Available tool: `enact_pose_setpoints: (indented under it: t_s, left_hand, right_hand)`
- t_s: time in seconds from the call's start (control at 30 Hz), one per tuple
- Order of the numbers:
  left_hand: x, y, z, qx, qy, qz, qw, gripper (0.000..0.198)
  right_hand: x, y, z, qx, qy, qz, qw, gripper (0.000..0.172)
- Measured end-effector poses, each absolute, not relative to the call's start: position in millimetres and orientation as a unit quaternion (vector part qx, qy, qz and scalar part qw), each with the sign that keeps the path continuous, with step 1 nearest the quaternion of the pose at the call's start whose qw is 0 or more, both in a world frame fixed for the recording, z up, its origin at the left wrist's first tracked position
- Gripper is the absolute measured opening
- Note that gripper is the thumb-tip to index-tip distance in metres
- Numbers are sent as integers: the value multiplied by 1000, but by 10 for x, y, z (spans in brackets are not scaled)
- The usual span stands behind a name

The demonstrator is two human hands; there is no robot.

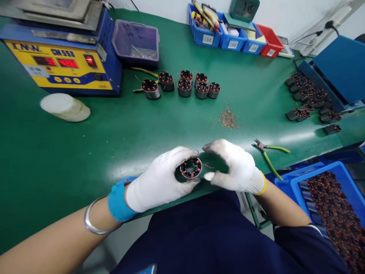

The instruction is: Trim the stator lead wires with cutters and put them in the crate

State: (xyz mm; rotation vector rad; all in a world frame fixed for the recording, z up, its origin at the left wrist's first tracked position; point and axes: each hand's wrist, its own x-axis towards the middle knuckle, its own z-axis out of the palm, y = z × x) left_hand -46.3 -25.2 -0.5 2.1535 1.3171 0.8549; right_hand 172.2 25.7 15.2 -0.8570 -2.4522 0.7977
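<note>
At the table's (85, 152) near edge, left hand (159, 182) fingers clamp a wound stator (191, 168); right hand (236, 167) fingers apart just beside it.

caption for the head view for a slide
Gloved left hand grips a copper-wound stator at the green bench edge, right hand open beside it, green-handled cutters lying nearby.

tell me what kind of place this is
Likely a small-motor assembly bench in a factory: the left hand holds a copper-wound stator, more stators sit by a yellow bench machine, cutters lie nearby.
</note>
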Motion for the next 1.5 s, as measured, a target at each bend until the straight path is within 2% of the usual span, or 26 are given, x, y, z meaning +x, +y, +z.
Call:
enact_pose_setpoints:
  t_s: [0.07, 0.17, 0.27, 0.37, 0.4, 0.43, 0.5, 0.53, 0.57, 0.63, 0.77, 0.93, 1.03, 1.17, 1.23, 1.37, 1.43, 1.5]
  left_hand:
    - [-449, -252, 6, 785, 480, 305, 247, 33]
    - [-447, -248, 1, 780, 492, 291, 256, 33]
    - [-492, -215, -30, 759, 525, 277, 266, 37]
    - [-560, -138, -85, 733, 565, 264, 270, 42]
    - [-579, -106, -104, 726, 577, 260, 268, 41]
    - [-592, -75, -121, 719, 589, 257, 265, 41]
    - [-599, -18, -145, 701, 612, 259, 259, 42]
    - [-594, 5, -152, 692, 621, 262, 260, 43]
    - [-584, 26, -155, 683, 628, 266, 261, 44]
    - [-560, 62, -154, 672, 637, 272, 262, 42]
    - [-545, 161, -147, 671, 640, 253, 277, 25]
    - [-575, 303, -143, 666, 648, 235, 285, 20]
    - [-566, 345, -148, 678, 639, 230, 281, 19]
    - [-536, 360, -195, 664, 634, 253, 306, 19]
    - [-526, 364, -230, 657, 632, 274, 307, 18]
    - [-518, 378, -288, 659, 622, 300, 297, 17]
    - [-518, 391, -307, 659, 619, 307, 297, 19]
    - [-521, 411, -329, 660, 613, 313, 302, 21]
  right_hand:
    - [1677, 254, 167, -259, -937, 161, 172, 27]
    - [1658, 288, 190, -189, -975, 58, 101, 24]
    - [1848, 414, 237, -187, -979, 34, 75, 23]
    - [2321, 582, 266, -277, -953, 76, 93, 21]
    - [2523, 624, 265, -344, -931, 83, 93, 25]
    - [2732, 651, 256, -419, -900, 70, 101, 40]
    - [3134, 651, 214, -556, -830, 22, 42, 102]
    - [3309, 623, 180, -603, -797, 20, -9, 114]
    - [3458, 583, 140, -633, -771, 32, -56, 116]
    - [3672, 483, 53, -642, -759, 55, -91, 108]
    - [3827, 351, -41, -597, -798, 58, -65, 82]
    - [3821, 370, 23, -596, -797, 14, -98, 70]
    - [3676, 401, 84, -577, -803, -31, -147, 62]
    - [3417, 501, 61, -615, -751, -96, -220, 38]
    - [3351, 572, -15, -627, -757, -95, -160, 39]
    - [3172, 622, -97, -631, -773, -44, 49, 58]
    - [2919, 575, -35, -640, -756, 54, 129, 61]
    - [2555, 507, 69, -588, -749, 255, 165, 65]
